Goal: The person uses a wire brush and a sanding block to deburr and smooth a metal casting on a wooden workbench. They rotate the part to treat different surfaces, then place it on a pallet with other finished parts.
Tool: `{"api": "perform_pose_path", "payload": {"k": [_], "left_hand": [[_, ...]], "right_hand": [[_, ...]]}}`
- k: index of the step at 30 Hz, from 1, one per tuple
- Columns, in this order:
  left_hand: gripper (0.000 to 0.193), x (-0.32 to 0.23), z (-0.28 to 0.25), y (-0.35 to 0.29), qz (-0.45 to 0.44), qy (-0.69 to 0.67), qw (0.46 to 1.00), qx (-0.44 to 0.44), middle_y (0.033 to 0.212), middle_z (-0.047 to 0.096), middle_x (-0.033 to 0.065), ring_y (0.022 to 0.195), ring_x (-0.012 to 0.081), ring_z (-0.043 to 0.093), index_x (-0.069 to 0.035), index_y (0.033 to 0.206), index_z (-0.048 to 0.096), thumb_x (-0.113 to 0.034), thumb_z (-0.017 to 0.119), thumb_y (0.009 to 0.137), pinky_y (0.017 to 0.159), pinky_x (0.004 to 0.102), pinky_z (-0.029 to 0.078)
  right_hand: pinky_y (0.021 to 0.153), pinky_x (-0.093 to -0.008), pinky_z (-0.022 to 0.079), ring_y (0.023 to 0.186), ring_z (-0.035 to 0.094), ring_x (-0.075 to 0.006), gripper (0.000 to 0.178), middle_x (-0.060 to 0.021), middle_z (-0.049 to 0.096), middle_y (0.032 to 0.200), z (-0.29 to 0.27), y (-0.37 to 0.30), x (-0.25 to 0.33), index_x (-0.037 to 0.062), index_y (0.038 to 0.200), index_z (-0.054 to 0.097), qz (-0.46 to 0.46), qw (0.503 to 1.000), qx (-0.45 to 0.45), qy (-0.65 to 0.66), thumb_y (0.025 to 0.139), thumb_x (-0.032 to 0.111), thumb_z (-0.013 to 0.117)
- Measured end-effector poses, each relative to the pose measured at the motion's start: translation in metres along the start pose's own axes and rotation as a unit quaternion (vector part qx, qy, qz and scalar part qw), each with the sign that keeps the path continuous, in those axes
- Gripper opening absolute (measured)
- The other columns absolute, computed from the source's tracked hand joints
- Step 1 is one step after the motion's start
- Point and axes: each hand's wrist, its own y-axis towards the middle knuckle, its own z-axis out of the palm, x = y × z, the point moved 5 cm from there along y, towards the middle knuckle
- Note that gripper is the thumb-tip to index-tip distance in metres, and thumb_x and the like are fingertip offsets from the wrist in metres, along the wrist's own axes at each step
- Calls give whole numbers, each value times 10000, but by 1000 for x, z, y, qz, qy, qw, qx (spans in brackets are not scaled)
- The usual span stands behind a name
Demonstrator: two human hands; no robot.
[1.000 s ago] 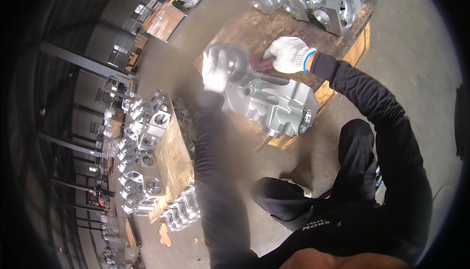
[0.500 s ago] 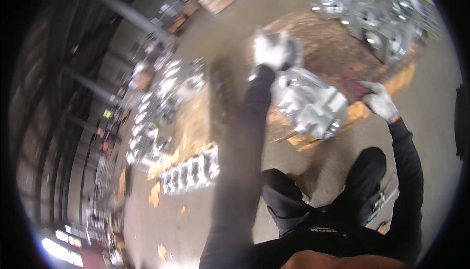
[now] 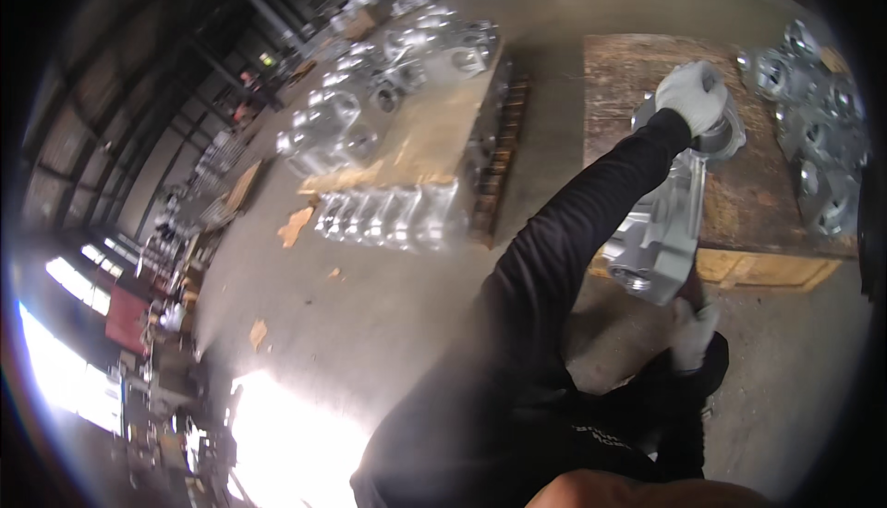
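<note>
A silver-grey metal casting [image 3: 661, 221] rests on the wooden platform at right. Its ring-shaped end lies farther away, and its lower end overhangs the platform's near edge. My left hand [image 3: 691, 97], in a white glove, is closed over the ringed end; the fingers curl onto the metal. My right hand [image 3: 693, 334], also gloved, is below the casting's near end, close to my knee, and blurred by motion. A dark red thing [image 3: 691, 288], perhaps cloth, shows at its fingers, partly hidden by the casting.
Several shiny castings [image 3: 818, 129] stand stacked on the platform's [image 3: 637, 60] right side. To the left, another pallet carries rows of castings [image 3: 388, 217] around a bare wooden board [image 3: 416, 138]. Cardboard scraps [image 3: 296, 226] lie on the concrete floor [image 3: 370, 305].
My view has swung left. My right hand has come off the platform's edge, down toward my knee, with the dark red thing. My left hand stays at the ringed end.
</note>
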Motion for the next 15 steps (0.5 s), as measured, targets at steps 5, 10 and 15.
{"api": "perform_pose_path", "payload": {"k": [5,10,15], "left_hand": [[328,-29,31,-10,114,-27,984,136,1116,785,125,1058,350,736,-173,1150,780,-340,679,886,962,450,574],[479,-22,20,-3,266,-1,949,171,1247,756,124,1118,320,728,-192,1283,739,-374,765,840,1015,416,567],[367,42,-26,21,-35,-265,932,246,1207,756,90,1137,229,684,-66,1272,742,-242,690,954,1006,349,525]], "right_hand": [[851,-351,566,939,714,-191,370,-120,762,1048,97,-19,44,-56,1252,702,-56,991,-74,-101,903,54,752],[756,-450,580,858,740,-383,506,-205,734,964,178,62,27,66,1403,618,-111,967,-35,-228,903,113,672],[921,-465,575,1068,711,-373,559,-190,729,1246,194,116,12,37,1383,643,-210,889,17,-406,847,182,704]]}}
